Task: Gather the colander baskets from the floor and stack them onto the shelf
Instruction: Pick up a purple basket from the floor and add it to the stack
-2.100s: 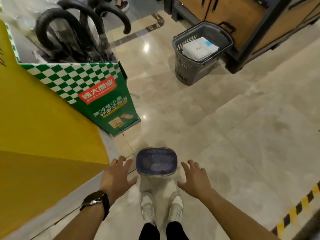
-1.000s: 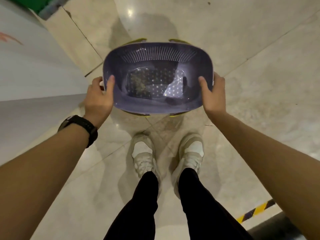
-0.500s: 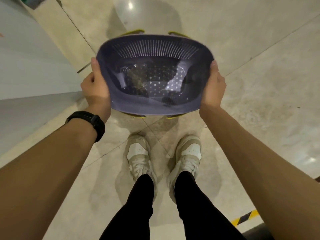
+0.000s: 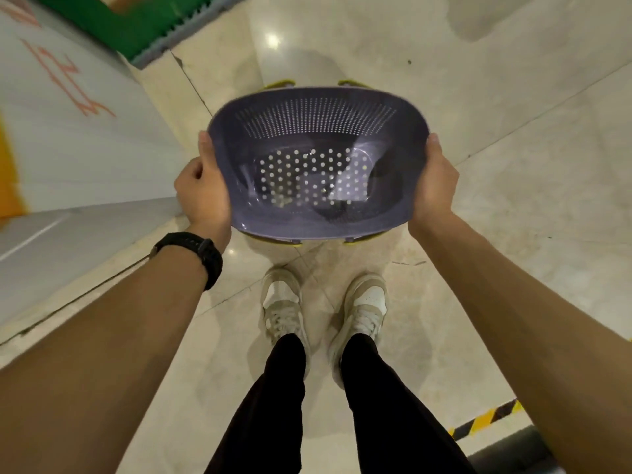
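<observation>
A purple perforated colander basket [image 4: 318,131] with yellow-green trim is held above the floor in front of me, its open side facing up toward me. My left hand [image 4: 201,189] grips its left rim, thumb on the edge. Opposite, my right hand [image 4: 434,186] grips the right rim the same way. Yellow-green edges peeking out below the purple basket may belong to another basket nested under it; I cannot tell. No shelf is in view.
A grey-white display base [image 4: 68,148] with red lettering stands close on my left, with a green box [image 4: 136,22] behind it. My feet [image 4: 321,309] stand on the beige tiled floor. A yellow-black hazard strip [image 4: 485,419] runs at lower right.
My hands went from hovering beside the basket on the floor to gripping its two sides. The basket has been lifted off the floor and sits a little lower in view than half a second ago.
</observation>
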The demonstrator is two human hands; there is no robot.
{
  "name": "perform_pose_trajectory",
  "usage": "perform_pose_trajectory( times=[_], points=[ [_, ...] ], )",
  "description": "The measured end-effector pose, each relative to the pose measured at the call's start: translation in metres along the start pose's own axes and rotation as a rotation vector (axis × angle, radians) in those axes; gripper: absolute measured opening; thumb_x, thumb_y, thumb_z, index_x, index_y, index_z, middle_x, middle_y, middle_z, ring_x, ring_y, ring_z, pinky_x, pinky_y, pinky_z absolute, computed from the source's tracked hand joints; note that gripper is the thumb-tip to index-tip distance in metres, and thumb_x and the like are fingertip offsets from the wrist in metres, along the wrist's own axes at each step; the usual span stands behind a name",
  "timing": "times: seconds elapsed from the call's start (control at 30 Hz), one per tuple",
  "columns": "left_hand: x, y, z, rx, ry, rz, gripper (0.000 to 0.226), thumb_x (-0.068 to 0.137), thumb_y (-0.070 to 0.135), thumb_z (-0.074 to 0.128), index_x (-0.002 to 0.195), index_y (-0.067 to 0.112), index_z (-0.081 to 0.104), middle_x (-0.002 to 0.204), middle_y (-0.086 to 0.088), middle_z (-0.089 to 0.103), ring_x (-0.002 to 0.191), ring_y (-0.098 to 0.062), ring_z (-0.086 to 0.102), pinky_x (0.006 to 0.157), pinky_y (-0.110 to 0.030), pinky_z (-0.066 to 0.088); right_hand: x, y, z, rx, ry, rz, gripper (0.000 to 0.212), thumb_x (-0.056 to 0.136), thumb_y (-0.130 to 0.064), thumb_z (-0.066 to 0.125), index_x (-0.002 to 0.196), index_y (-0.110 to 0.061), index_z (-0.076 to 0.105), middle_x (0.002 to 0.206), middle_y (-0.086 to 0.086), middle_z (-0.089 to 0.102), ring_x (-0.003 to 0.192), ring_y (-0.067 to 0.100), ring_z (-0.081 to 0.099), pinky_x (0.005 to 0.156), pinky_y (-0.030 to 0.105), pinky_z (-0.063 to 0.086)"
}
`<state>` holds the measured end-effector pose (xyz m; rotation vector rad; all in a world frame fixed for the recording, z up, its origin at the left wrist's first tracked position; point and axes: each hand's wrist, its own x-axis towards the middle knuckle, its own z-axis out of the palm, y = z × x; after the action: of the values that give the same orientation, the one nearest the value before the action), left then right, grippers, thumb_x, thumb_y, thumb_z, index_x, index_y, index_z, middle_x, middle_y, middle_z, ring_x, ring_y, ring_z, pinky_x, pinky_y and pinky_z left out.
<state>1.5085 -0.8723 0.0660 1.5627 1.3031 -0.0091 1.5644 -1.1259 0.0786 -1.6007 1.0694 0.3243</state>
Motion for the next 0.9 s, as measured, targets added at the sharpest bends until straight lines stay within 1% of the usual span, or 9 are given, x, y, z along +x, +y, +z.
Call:
perform_pose_trajectory(
  times=[0.1, 0.17, 0.27, 0.37, 0.47, 0.6, 0.67, 0.77, 0.9],
  points=[
    [-0.024, 0.028, -0.023, -0.059, -0.013, 0.012, 0.058, 0.094, 0.059, 0.056, 0.052, 0.023, 0.042, 0.051, 0.01, 0.04, 0.058, -0.011, 0.039, 0.061, -0.025, 0.036, -0.026, -0.032, -0.01, -0.019, -0.025, -0.01, 0.037, 0.098, -0.044, 0.051, 0.074, -0.022, 0.068, 0.089, -0.001, 0.073, 0.092, 0.024, 0.069, 0.087, 0.039, 0.055],
    [-0.041, 0.046, -0.039, -0.09, -0.007, 0.014, 0.056, 0.094, 0.058, 0.057, 0.052, 0.023, 0.044, 0.054, 0.007, 0.042, 0.063, -0.015, 0.042, 0.066, -0.028, 0.039, -0.047, -0.054, -0.017, -0.03, -0.047, -0.014, 0.037, 0.098, -0.044, 0.051, 0.075, -0.021, 0.068, 0.096, 0.006, 0.073, 0.101, 0.03, 0.068, 0.094, 0.044, 0.053],
    [-0.068, 0.075, -0.059, -0.104, 0.027, 0.004, 0.054, 0.092, 0.061, 0.058, 0.054, 0.023, 0.049, 0.06, 0.004, 0.05, 0.07, -0.018, 0.048, 0.071, -0.032, 0.044, -0.075, -0.089, -0.033, -0.046, -0.063, -0.028, 0.038, 0.098, -0.044, 0.051, 0.074, -0.02, 0.067, 0.094, 0.004, 0.071, 0.097, 0.027, 0.067, 0.095, 0.044, 0.052],
    [-0.098, 0.102, -0.079, -0.104, 0.018, -0.037, 0.049, 0.091, 0.065, 0.056, 0.066, 0.023, 0.062, 0.08, -0.006, 0.069, 0.081, -0.021, 0.06, 0.083, -0.039, 0.054, -0.102, -0.117, -0.051, -0.068, -0.089, -0.056, 0.035, 0.098, -0.044, 0.05, 0.077, -0.021, 0.067, 0.097, 0.002, 0.071, 0.094, 0.023, 0.066, 0.091, 0.04, 0.052],
    [-0.132, 0.125, -0.105, -0.056, 0.02, -0.036, 0.053, 0.09, 0.07, 0.051, 0.079, 0.021, 0.067, 0.098, -0.008, 0.074, 0.097, -0.028, 0.066, 0.09, -0.045, 0.055, -0.131, -0.141, -0.071, -0.087, -0.116, -0.068, 0.035, 0.099, -0.046, 0.048, 0.086, -0.02, 0.067, 0.102, 0.001, 0.069, 0.098, 0.023, 0.065, 0.089, 0.037, 0.052],
    [-0.175, 0.148, -0.137, -0.053, 0.063, -0.011, 0.057, 0.087, 0.075, 0.049, 0.069, 0.022, 0.06, 0.081, -0.001, 0.068, 0.08, -0.023, 0.061, 0.07, -0.036, 0.05, -0.172, -0.161, -0.095, -0.137, -0.153, -0.061, 0.033, 0.099, -0.048, 0.045, 0.101, -0.022, 0.064, 0.112, 0.004, 0.068, 0.102, 0.025, 0.064, 0.091, 0.038, 0.052],
    [-0.2, 0.161, -0.161, -0.076, 0.093, -0.025, 0.059, 0.082, 0.079, 0.049, 0.069, 0.022, 0.061, 0.079, 0.001, 0.068, 0.077, -0.021, 0.062, 0.068, -0.034, 0.05, -0.2, -0.173, -0.107, -0.143, -0.203, -0.071, 0.035, 0.1, -0.047, 0.044, 0.107, -0.02, 0.064, 0.116, 0.004, 0.068, 0.101, 0.023, 0.064, 0.09, 0.036, 0.051],
    [-0.24, 0.169, -0.203, -0.094, 0.129, -0.053, 0.065, 0.079, 0.081, 0.047, 0.069, 0.019, 0.063, 0.074, 0.002, 0.068, 0.071, -0.02, 0.061, 0.066, -0.034, 0.049, -0.244, -0.187, -0.124, -0.202, -0.272, -0.089, 0.047, 0.101, -0.048, 0.04, 0.125, -0.014, 0.064, 0.126, 0.006, 0.066, 0.111, 0.027, 0.062, 0.103, 0.044, 0.049],
    [-0.286, 0.157, -0.26, -0.148, 0.176, -0.088, 0.063, 0.085, 0.076, 0.048, 0.06, 0.018, 0.048, 0.053, 0.005, 0.056, 0.056, -0.019, 0.051, 0.056, -0.031, 0.04, -0.302, -0.193, -0.138, -0.27, -0.353, -0.114, 0.048, 0.1, -0.05, 0.042, 0.124, -0.015, 0.064, 0.124, 0.007, 0.067, 0.111, 0.03, 0.063, 0.105, 0.049, 0.048]
  ],
)
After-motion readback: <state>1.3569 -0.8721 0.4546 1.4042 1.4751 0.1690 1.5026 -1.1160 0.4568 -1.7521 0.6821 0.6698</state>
